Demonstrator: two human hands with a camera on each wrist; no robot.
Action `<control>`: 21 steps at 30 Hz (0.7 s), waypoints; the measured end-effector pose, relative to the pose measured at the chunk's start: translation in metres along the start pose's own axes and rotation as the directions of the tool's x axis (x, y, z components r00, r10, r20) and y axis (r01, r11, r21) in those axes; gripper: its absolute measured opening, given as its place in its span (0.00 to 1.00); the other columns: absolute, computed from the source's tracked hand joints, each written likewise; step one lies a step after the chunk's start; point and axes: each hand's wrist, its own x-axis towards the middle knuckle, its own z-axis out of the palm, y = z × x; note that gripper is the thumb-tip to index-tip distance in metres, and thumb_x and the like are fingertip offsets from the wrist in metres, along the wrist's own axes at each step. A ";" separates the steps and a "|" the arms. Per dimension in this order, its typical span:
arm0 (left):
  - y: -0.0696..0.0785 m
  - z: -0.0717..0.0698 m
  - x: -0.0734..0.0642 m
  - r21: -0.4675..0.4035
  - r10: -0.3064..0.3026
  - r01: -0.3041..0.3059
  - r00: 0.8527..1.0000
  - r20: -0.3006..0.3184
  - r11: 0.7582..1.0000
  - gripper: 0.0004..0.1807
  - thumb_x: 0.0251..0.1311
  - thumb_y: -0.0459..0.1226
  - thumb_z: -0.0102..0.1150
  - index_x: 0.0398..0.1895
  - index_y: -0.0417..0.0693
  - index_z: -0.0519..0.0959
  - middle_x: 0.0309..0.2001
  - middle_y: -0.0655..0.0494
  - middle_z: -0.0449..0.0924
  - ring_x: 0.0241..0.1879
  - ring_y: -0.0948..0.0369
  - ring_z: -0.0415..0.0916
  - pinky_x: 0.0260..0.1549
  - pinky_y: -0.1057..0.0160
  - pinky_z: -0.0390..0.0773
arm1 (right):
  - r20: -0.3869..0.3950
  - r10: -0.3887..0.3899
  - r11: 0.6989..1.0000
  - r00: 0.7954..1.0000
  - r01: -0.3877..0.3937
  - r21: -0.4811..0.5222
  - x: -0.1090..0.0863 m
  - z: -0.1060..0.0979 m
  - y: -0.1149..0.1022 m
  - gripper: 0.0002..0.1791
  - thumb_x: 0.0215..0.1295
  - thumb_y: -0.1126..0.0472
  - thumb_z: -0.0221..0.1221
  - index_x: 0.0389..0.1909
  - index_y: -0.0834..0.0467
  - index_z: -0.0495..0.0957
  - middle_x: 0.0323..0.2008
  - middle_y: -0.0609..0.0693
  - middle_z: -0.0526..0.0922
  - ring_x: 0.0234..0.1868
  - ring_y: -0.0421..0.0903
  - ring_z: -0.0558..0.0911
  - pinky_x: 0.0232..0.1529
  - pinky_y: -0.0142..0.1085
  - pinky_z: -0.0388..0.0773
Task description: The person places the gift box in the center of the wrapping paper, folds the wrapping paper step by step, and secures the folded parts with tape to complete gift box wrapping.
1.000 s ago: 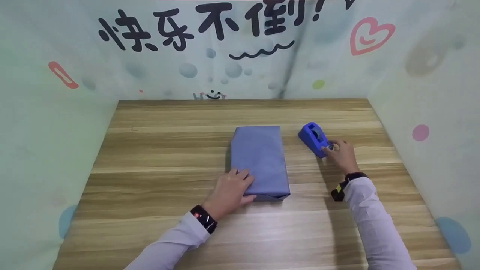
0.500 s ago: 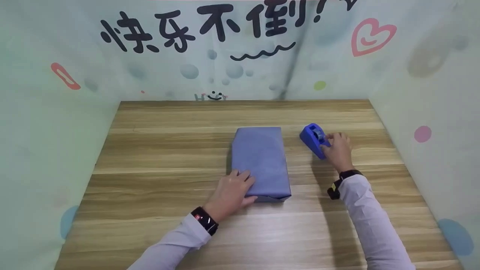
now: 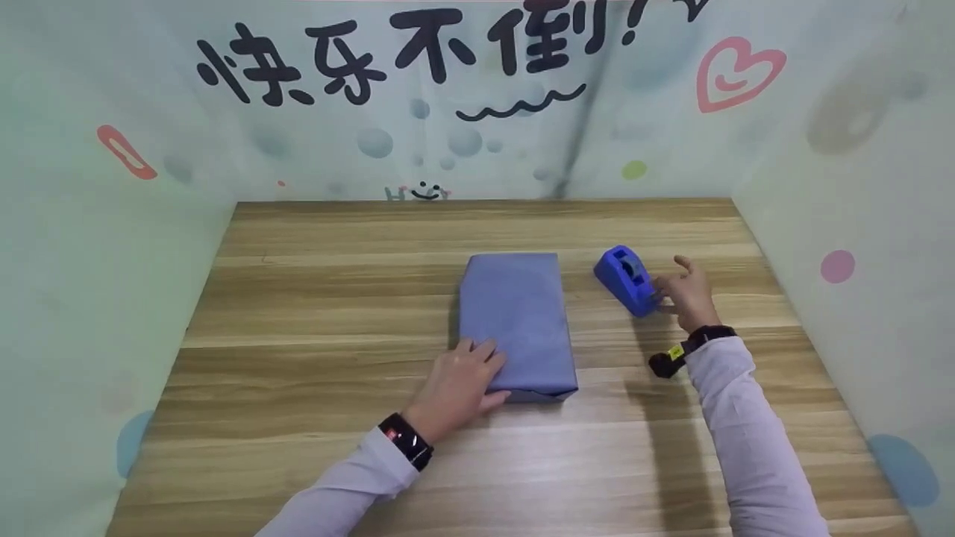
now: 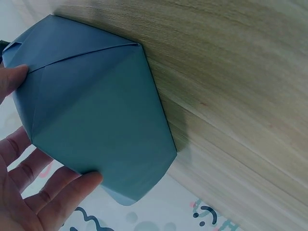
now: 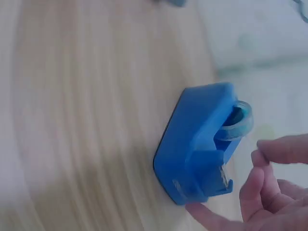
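A box wrapped in blue-grey paper (image 3: pixel 522 321) lies flat on the wooden table. My left hand (image 3: pixel 459 380) grips its near left corner, fingers on the top and thumb against the folded near end. The left wrist view shows the thumb (image 4: pixel 17 77) on the paper fold. To the right of the box stands a blue tape dispenser (image 3: pixel 625 280), with a roll of clear tape (image 5: pixel 238 122) in it. At the dispenser's cutter end is my right hand (image 3: pixel 690 298), its thumb stretched to the front edge and other fingers bent and apart. Nothing shows between its fingers.
The wooden table (image 3: pixel 313 298) is bordered by a pale printed back wall (image 3: pixel 336 149) and side walls. Black straps with a camera (image 3: pixel 664 364) sit on the wrists.
My right hand has gone in toward the dispenser, then drawn back slightly right, its fingers now spread and one raised. My left hand and the box have stayed in place.
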 end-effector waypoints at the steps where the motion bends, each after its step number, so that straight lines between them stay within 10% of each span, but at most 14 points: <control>1: 0.000 0.000 0.000 0.001 0.000 0.000 1.000 -0.002 1.000 0.27 0.52 0.59 0.58 0.47 0.51 0.76 0.46 0.54 0.77 0.40 0.54 0.76 0.29 0.60 0.82 | 0.016 0.023 0.997 1.000 -0.024 0.067 -0.001 -0.001 0.000 0.42 0.60 0.69 0.51 0.72 0.60 0.41 0.37 0.50 0.72 0.29 0.40 0.75 0.45 0.44 0.78; 15: -0.001 0.001 0.000 0.015 0.001 -0.001 1.000 0.005 1.000 0.25 0.51 0.60 0.58 0.42 0.51 0.76 0.43 0.55 0.76 0.38 0.55 0.75 0.26 0.61 0.81 | 0.156 0.048 0.829 0.986 -0.127 0.544 -0.005 -0.017 0.039 0.35 0.64 0.76 0.46 0.70 0.69 0.44 0.28 0.50 0.77 0.32 0.41 0.78 0.44 0.32 0.79; 21: 0.001 0.002 0.001 0.017 0.005 -0.005 1.000 0.001 1.000 0.25 0.51 0.60 0.58 0.42 0.51 0.75 0.43 0.55 0.76 0.38 0.56 0.75 0.27 0.61 0.81 | 0.082 -0.029 0.864 0.996 -0.016 0.504 -0.004 -0.014 0.053 0.29 0.63 0.76 0.48 0.64 0.78 0.53 0.26 0.46 0.82 0.31 0.39 0.82 0.44 0.32 0.80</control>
